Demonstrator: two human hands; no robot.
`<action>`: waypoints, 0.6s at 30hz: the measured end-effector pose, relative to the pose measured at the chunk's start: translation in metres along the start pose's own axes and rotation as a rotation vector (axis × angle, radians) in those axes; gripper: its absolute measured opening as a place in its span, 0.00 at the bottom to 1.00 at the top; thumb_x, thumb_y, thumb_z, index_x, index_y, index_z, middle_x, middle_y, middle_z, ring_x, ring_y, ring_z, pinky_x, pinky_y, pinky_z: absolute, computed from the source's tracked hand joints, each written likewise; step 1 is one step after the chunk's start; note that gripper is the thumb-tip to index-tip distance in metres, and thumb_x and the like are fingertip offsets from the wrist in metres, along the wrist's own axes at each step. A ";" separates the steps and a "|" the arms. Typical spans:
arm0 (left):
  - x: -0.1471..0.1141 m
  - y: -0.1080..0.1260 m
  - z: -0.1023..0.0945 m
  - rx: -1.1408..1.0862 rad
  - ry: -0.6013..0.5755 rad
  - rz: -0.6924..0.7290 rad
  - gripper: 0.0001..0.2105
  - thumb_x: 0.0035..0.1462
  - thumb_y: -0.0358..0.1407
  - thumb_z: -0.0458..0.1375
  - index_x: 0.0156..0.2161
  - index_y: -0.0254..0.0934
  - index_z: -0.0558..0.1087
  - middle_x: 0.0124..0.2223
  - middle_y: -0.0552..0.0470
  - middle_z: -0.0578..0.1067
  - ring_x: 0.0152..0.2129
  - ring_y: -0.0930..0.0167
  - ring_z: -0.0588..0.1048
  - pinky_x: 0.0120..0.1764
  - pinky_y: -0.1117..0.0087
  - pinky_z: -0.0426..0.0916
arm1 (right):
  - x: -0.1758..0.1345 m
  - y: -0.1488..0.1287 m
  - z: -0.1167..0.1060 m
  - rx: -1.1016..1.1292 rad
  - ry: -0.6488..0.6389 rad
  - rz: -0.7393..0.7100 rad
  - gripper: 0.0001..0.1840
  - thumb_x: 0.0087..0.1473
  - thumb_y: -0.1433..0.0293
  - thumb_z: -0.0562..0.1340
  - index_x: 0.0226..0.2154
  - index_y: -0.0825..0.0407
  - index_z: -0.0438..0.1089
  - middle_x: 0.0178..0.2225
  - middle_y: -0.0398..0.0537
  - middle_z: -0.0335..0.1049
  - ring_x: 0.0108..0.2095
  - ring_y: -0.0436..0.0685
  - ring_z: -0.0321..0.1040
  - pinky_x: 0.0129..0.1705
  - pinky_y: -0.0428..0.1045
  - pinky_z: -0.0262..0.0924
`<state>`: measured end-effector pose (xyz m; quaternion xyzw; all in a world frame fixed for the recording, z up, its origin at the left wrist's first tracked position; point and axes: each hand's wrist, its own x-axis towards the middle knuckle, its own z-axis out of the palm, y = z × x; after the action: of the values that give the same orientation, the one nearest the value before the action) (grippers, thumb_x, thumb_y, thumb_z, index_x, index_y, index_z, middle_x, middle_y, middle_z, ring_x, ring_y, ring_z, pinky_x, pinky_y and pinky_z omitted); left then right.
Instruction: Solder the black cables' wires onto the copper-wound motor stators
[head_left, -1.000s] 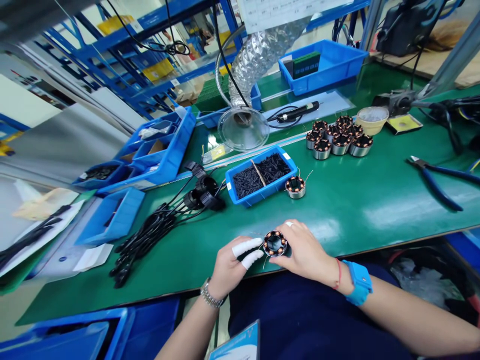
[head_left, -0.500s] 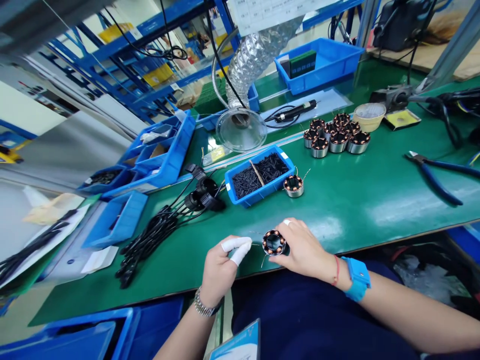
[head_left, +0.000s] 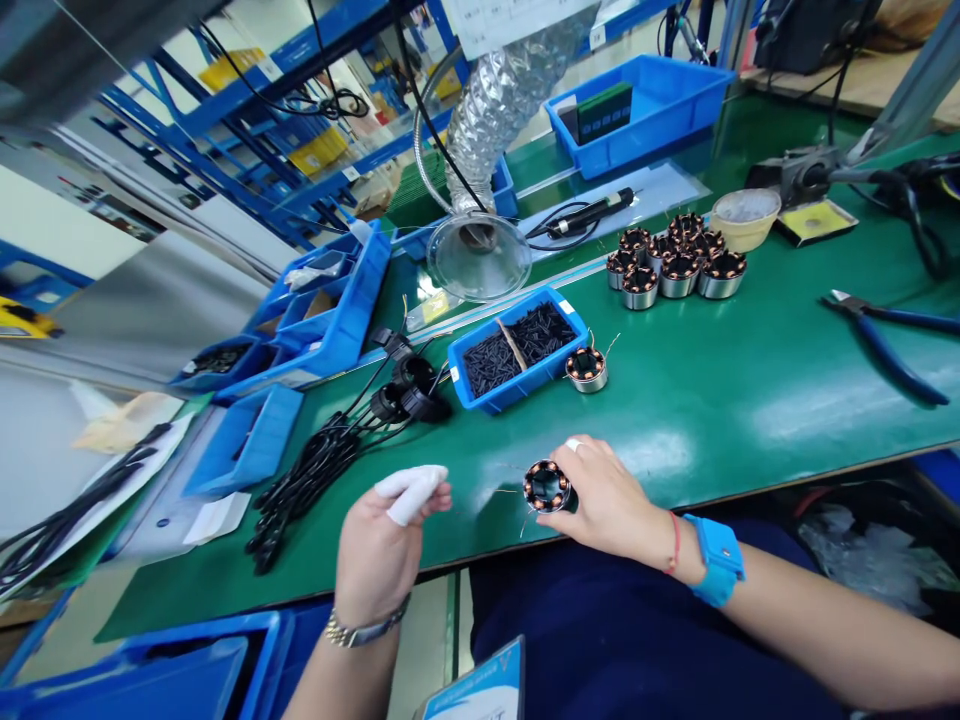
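The left hand point(head_left: 386, 535) has swung leftward, white-sheathed digits pinched, nothing visible between, well apart from the silver, copper-wound stator ring point(head_left: 556, 504); the right hand point(head_left: 604, 495), its grip curled around this near the green tabletop's point(head_left: 697, 430) front edge, is nearer. Bore upward; wires point(head_left: 506, 491) point left. The blue-and-white badge's point(head_left: 480, 690) print I cannot read.

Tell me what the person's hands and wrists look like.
The left hand wears white covers on two digits and a metal-link band at the wrist. The right hand wears a white band on one finger, a thin red bracelet and a blue strap with a boxy block. No sleeve reaches either hand.
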<state>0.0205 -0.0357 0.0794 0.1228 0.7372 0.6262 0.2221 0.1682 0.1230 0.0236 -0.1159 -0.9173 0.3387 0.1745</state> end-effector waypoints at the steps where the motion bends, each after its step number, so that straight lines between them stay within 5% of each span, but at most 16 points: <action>1: -0.001 0.000 -0.002 0.040 0.006 0.009 0.08 0.40 0.35 0.63 0.28 0.33 0.74 0.25 0.51 0.75 0.21 0.73 0.72 0.25 0.72 0.69 | 0.000 0.000 0.000 0.003 0.000 0.000 0.20 0.40 0.60 0.65 0.34 0.52 0.60 0.33 0.48 0.61 0.38 0.58 0.56 0.40 0.52 0.53; 6: -0.010 -0.016 0.014 0.312 -0.291 -0.106 0.10 0.45 0.38 0.61 0.28 0.31 0.74 0.23 0.51 0.74 0.21 0.74 0.70 0.27 0.73 0.67 | 0.000 -0.003 0.002 -0.017 0.016 0.014 0.20 0.41 0.60 0.65 0.34 0.52 0.60 0.33 0.49 0.61 0.38 0.59 0.56 0.40 0.53 0.53; 11: -0.004 -0.018 0.038 0.425 -0.357 -0.018 0.11 0.46 0.38 0.59 0.21 0.32 0.70 0.20 0.54 0.70 0.20 0.75 0.67 0.27 0.74 0.64 | 0.000 -0.004 0.004 -0.019 0.023 0.011 0.20 0.41 0.61 0.64 0.35 0.53 0.60 0.33 0.49 0.61 0.38 0.59 0.56 0.40 0.53 0.52; 18: -0.004 -0.003 0.040 0.890 -0.332 0.461 0.08 0.48 0.34 0.55 0.22 0.34 0.72 0.22 0.52 0.71 0.21 0.73 0.68 0.27 0.73 0.63 | -0.001 -0.002 0.005 -0.040 0.045 0.006 0.17 0.43 0.61 0.62 0.33 0.53 0.60 0.32 0.49 0.61 0.37 0.59 0.56 0.39 0.53 0.53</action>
<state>0.0438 -0.0034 0.0722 0.4617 0.8405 0.2575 0.1185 0.1665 0.1181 0.0212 -0.1296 -0.9195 0.3180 0.1915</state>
